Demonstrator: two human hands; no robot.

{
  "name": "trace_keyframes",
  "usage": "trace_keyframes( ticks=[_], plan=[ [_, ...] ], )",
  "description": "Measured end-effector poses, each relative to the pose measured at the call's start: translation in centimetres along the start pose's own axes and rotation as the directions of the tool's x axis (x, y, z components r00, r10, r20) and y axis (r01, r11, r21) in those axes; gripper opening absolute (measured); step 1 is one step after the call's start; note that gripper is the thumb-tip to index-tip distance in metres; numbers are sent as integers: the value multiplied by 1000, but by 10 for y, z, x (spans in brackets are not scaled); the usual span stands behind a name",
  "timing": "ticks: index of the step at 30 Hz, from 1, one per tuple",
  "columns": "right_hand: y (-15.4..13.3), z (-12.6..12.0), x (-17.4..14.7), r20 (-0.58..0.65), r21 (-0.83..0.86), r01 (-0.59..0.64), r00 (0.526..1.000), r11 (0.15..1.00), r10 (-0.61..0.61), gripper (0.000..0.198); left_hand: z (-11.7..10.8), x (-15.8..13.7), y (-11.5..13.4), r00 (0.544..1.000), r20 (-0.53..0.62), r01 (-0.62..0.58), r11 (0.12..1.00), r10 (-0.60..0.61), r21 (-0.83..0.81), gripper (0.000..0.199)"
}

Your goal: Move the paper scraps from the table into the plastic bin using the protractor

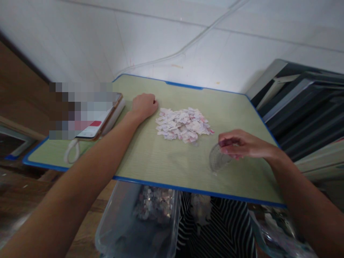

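My left hand (144,106) rests on the table in a loose fist, left of the paper pile, with nothing showing in it. In my right hand (239,143) the fingers pinch a clear, half-round protractor (217,159), which stands tilted with its curved edge down close to the tabletop. Just beyond it, a low heap of small white and pinkish paper scraps (182,123) lies at the middle of the pale green table (174,161). The hand covers the upper part of the protractor.
Left on the table, a phone (92,122) leans on a white holder, partly blurred out. Below the front edge stands a clear plastic bin (115,218) holding scraps. Dark folded frames (309,104) lean at the right. A cable (177,53) runs along the wall.
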State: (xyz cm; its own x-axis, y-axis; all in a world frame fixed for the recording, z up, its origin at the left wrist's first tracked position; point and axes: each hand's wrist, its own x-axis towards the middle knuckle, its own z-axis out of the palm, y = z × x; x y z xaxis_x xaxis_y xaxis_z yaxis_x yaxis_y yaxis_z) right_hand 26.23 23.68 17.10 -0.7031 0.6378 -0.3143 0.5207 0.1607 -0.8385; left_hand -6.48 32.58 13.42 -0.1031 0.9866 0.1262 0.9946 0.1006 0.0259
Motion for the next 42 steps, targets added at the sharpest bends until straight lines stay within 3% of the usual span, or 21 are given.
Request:
trace_keyframes(
  ticks=[5,13,23,37,39,42],
  plan=[
    [-2,8,2,291,-1,-29,956,1000,28,41,1,0,0,1000,-10,-3,1000,3,-6,48],
    [2,6,3,406,62,6,913,998,-31,49,1,0,0,1000,-23,-17,1000,17,16,49],
    [6,1,1,275,47,-30,961,998,16,49,-2,-2,1,1000,-8,-5,1000,5,-4,48],
    [2,5,1,376,70,-31,927,997,3,48,0,-1,0,1000,-13,4,1000,-4,4,48],
    [2,5,1,328,87,-37,945,996,6,50,-1,-1,0,1000,-14,6,1000,-6,-2,47],
    [2,4,3,137,124,-1,990,992,-16,48,-2,-2,1,1000,-10,8,1000,-9,-12,47]
  ],
)
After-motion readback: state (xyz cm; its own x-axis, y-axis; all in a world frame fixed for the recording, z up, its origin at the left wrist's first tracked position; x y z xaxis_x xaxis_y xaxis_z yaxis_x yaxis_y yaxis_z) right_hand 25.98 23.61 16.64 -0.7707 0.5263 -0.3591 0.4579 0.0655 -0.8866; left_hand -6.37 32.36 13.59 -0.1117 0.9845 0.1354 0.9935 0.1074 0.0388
